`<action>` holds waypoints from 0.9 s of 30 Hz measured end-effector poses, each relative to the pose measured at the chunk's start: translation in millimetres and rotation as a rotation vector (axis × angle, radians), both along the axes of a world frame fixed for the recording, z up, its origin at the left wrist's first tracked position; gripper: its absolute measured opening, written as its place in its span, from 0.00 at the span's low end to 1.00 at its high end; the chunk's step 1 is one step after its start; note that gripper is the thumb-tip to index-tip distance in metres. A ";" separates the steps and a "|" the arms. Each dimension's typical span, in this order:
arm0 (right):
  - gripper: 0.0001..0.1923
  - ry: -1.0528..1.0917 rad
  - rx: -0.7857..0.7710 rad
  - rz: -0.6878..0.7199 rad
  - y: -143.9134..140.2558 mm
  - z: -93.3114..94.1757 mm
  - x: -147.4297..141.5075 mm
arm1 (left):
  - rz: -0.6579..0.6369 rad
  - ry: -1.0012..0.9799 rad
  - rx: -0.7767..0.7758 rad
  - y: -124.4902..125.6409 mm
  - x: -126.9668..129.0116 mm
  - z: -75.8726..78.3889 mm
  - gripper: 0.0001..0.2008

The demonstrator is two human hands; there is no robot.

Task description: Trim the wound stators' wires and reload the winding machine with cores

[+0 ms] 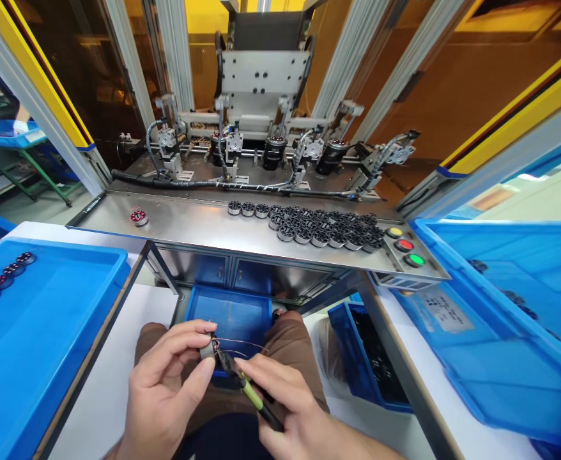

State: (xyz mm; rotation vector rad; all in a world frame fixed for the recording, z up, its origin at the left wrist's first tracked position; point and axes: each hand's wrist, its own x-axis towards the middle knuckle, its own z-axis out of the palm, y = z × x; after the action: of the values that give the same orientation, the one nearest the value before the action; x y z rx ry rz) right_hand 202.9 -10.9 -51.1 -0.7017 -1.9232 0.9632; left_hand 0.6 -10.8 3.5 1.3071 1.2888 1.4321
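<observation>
Between the thumb and fingers of my left hand [165,377] is a small round motor part [207,349], grey-rimmed with copper windings facing right. Thin copper wires [242,342] stick out from it to the right. My right hand [290,396] is wrapped around a pair of cutting pliers [256,396] with green and black handles. The pliers' dark jaws meet the wires close to the motor part; whether the blades are closed cannot be made out. Below both hands, on the floor between my legs, sits a blue bin [232,313].
A steel ledge [189,223] ahead bears many black-topped motor parts [326,227], one red-wound part [138,218] and lit buttons [413,259]. Behind stands a winding machine [273,150]. Blue trays flank me, left [60,319] and right [491,345]. A filled blue bin [352,332] is low right.
</observation>
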 end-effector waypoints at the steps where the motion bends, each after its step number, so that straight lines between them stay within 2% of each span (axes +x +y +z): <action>1: 0.45 -0.006 -0.010 -0.012 -0.9 0.3 -0.1 | 0.003 0.002 0.002 0.4 0.3 -0.5 0.07; 5: 0.41 0.060 -0.068 -0.007 -2.6 1.6 -2.5 | -0.015 0.018 0.026 1.0 0.5 -1.2 0.09; 9: 0.43 0.097 -0.108 0.030 -0.4 2.9 -3.4 | -0.033 0.034 0.043 -0.7 -0.2 -0.5 0.10; 19: 0.49 0.086 -0.011 -0.031 2.3 6.3 -5.4 | -0.046 0.055 0.050 -2.2 1.6 -1.3 0.11; 27: 0.43 0.015 0.009 -0.107 -2.5 3.0 -6.3 | -0.079 0.115 0.110 -0.4 1.5 -1.1 0.12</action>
State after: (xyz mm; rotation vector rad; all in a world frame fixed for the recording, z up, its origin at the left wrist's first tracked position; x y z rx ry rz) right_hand 196.7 -13.4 -48.1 -0.7824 -1.8563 0.8902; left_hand 2.1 -11.2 2.4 1.5160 1.2317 1.4071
